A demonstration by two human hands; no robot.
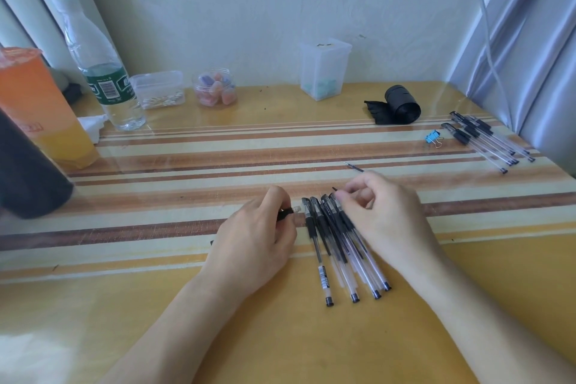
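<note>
Several clear gel pens with black caps [343,246] lie fanned out on the striped table [187,171], between my two hands. My left hand [255,240] grips a pen barrel; its black grip and pale open end [290,211] stick out from my curled fingers, and the barrel's rest is hidden under the hand. My right hand [383,212] pinches a thin refill [336,189] between thumb and forefinger, its dark end close to the pen caps. A loose refill tip [353,167] lies just beyond my right hand.
A second group of capped pens [486,140] lies at the far right, with a blue binder clip [434,138] and a roll of black bags [400,105] nearby. Along the back stand plastic boxes [324,72], a jar [215,87], a water bottle [106,72] and an orange drink cup [46,109].
</note>
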